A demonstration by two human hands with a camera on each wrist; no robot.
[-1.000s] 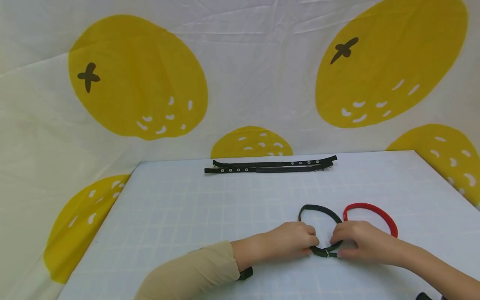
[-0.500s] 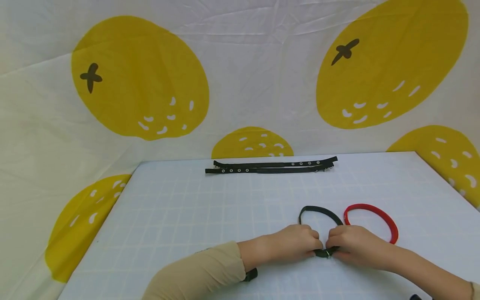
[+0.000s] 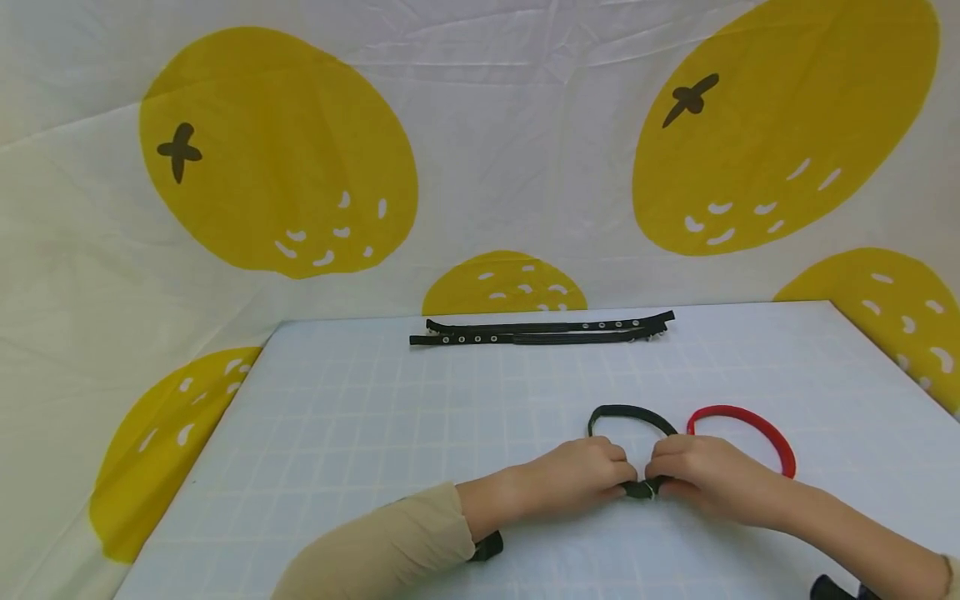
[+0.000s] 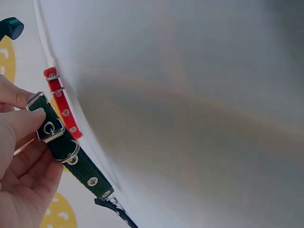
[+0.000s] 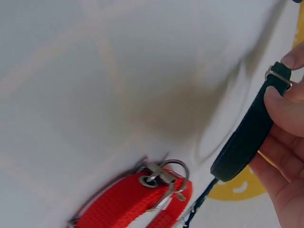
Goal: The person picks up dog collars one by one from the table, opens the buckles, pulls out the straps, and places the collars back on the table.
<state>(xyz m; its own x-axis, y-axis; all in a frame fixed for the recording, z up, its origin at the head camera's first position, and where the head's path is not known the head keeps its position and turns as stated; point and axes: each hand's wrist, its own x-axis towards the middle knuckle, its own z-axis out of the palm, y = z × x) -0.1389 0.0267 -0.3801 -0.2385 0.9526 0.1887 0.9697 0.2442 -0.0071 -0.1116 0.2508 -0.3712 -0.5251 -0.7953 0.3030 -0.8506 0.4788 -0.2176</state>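
A dark green buckle collar (image 3: 632,411), fastened in a loop, is held between both hands above the table's right half. My left hand (image 3: 579,475) pinches it at the metal buckle (image 4: 51,132), thumb on the strap, in the left wrist view. My right hand (image 3: 712,475) grips another stretch of the strap, its thumb beside a metal loop (image 5: 279,78) in the right wrist view. Just right of the green collar, a red buckle collar (image 3: 750,417) rests on the table, also looped. The right forearm hides its near side in the head view.
Two black straps (image 3: 551,329) with metal eyelets lie side by side along the table's far edge. Behind the white table (image 3: 337,417) hangs a white cloth (image 3: 517,167) with big yellow fruit prints.
The hands have drawn closer together on the green collar. The collar has shifted slightly left and up in the head view. The red collar and black straps stay put.
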